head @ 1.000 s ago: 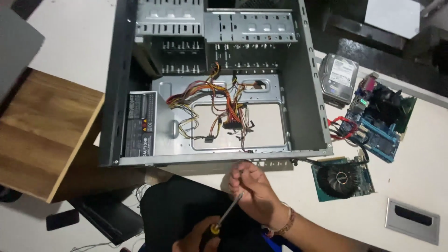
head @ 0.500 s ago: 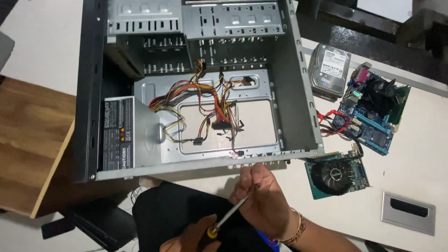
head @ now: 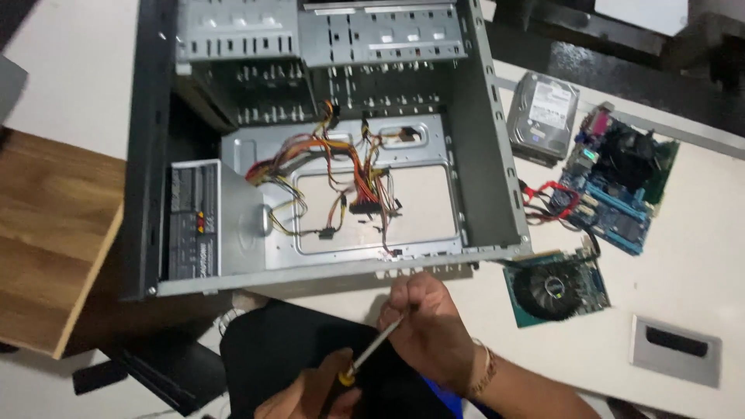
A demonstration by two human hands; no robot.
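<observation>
Screwdriver: slim steel-shafted screwdriver with a yellow-and-black handle (head: 371,349), slanting up from the lower grip to the upper one, just below the case's near edge.
Left hand: left hand (head: 314,392) wrapped shut around the handle at the bottom of the view, likely so it can turn.
Right hand: right hand (head: 427,326), fingers pinched closed on the shaft near the tip, apparently to steady it; the tip itself is hidden behind them.
Case: open grey metal computer case (head: 497,186) lying on its side on the white counter (head: 683,279), directly beyond the grips.
Inside the case: orange, yellow and red cable bundle (head: 349,178).
Right of the grips: green graphics card with a black fan (head: 555,285), blue motherboard (head: 617,190), silver hard drive (head: 543,116).
In the way: a black cloth-like thing (head: 279,349) lies under both hands.
</observation>
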